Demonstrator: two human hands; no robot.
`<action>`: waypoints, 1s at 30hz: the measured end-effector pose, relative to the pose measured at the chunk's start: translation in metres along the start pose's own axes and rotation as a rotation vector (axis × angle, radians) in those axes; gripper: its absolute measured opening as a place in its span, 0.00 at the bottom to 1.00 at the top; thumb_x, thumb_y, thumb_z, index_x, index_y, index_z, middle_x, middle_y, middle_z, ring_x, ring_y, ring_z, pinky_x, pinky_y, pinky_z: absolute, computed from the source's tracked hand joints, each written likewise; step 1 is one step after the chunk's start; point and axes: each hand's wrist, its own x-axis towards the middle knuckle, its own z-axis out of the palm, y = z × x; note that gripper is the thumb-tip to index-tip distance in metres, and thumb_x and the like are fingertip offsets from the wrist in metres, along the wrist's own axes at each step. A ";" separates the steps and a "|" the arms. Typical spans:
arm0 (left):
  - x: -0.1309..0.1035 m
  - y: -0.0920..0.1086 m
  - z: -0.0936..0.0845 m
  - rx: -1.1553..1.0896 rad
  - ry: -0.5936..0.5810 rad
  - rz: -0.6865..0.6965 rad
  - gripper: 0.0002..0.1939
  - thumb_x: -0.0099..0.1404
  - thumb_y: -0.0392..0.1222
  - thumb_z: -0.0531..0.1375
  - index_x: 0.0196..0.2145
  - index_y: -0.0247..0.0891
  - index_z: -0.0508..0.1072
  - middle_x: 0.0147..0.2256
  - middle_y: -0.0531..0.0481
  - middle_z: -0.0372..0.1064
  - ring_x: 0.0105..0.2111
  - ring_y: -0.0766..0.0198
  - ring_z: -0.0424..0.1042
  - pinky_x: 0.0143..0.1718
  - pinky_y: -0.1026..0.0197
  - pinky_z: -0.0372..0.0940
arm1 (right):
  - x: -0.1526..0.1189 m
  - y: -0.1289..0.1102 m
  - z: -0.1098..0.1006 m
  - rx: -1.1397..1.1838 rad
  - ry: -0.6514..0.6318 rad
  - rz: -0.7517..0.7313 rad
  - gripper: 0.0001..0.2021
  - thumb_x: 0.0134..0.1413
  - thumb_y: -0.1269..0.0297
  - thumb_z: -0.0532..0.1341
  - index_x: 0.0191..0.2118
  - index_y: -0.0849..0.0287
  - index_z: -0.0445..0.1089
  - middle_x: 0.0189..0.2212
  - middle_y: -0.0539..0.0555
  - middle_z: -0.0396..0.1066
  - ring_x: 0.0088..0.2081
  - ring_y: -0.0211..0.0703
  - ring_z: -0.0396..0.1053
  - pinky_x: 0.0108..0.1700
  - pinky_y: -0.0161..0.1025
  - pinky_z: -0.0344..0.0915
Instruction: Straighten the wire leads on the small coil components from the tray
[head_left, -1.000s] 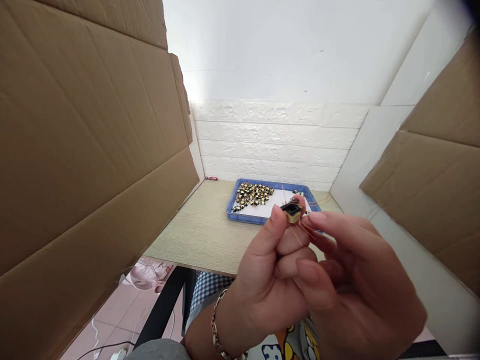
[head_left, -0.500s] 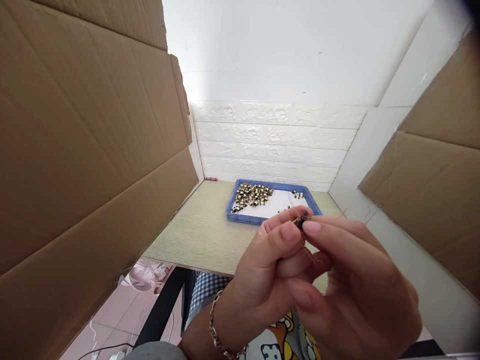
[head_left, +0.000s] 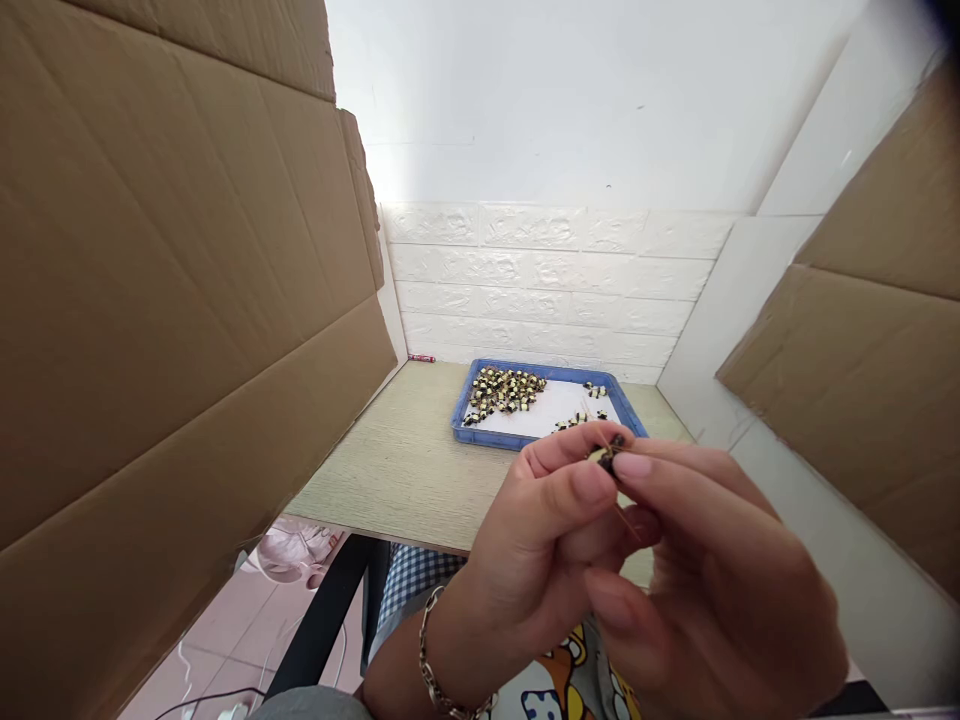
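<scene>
A small black and pale-yellow part (head_left: 604, 457) with thin copper-coloured wires is pinched between both hands, in front of the tray. My left hand (head_left: 544, 520), with a chain bracelet at its wrist, grips it between thumb and index finger. From the right, my right hand (head_left: 720, 560) closes its fingertips on the dark end of the same part. Behind them, a blue tray (head_left: 491, 438) with a white bottom holds a heap of similar parts (head_left: 506, 390) at its left. A few more parts (head_left: 596, 390) lie at its right side, partly hidden by the hands.
The tray stands on a light wooden table (head_left: 390, 450) against a white brick-patterned wall (head_left: 540, 270). Large cardboard sheets flank it, one at the left (head_left: 172, 270) and one at the right (head_left: 862, 380). A red marker (head_left: 421, 358) lies at the back left corner.
Both hands have moved slightly down and right, and the part has turned so its pale-yellow side shows. More parts at the tray's right front are now visible.
</scene>
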 end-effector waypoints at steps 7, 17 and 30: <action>0.000 0.001 -0.002 -0.008 -0.014 -0.020 0.10 0.47 0.37 0.68 0.31 0.38 0.76 0.22 0.57 0.69 0.21 0.78 0.67 0.28 0.77 0.65 | 0.000 -0.004 0.003 -0.045 0.024 0.015 0.16 0.52 0.62 0.58 0.48 0.56 0.66 0.38 0.53 0.69 0.39 0.40 0.69 0.31 0.36 0.71; 0.000 0.001 -0.001 -0.017 -0.015 -0.023 0.09 0.48 0.36 0.67 0.30 0.37 0.76 0.20 0.57 0.68 0.21 0.78 0.66 0.29 0.77 0.64 | 0.003 -0.004 -0.001 0.091 0.018 -0.022 0.22 0.42 0.80 0.58 0.47 0.65 0.67 0.39 0.56 0.68 0.41 0.40 0.68 0.36 0.34 0.71; 0.000 0.001 -0.002 0.023 0.047 -0.019 0.10 0.44 0.38 0.69 0.28 0.37 0.76 0.18 0.57 0.63 0.20 0.76 0.64 0.28 0.73 0.64 | 0.003 0.007 -0.006 0.101 -0.051 -0.131 0.21 0.44 0.74 0.60 0.48 0.68 0.67 0.41 0.61 0.68 0.38 0.42 0.69 0.26 0.34 0.69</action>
